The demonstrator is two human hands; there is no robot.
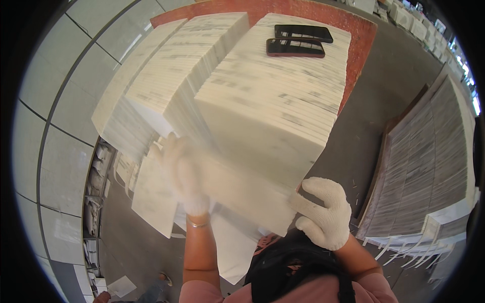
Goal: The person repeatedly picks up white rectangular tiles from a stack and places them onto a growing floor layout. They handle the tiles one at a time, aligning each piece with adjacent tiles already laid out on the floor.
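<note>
A white marble tile (247,189) is tilted in front of my body, blurred toward its left end. At that end is my left hand (182,169), in a white knit glove and smeared by motion; its fingers reach toward the lower corner of the middle tile stack (172,65). Whether they grip the tile is unclear. My right hand (326,212), also gloved, is at the tile's right end with fingers and thumb spread, a fingertip touching the edge. Just beyond the tile stands a larger stack of white, grey-veined tiles (283,91).
Two dark phones (303,33) lie on the large stack. A red board (365,48) shows beneath the stacks. More strapped stone slabs (419,166) stand to the right. At left are a panelled wall (65,136) and shelving (96,202). Another person's leg (154,290) shows at lower left.
</note>
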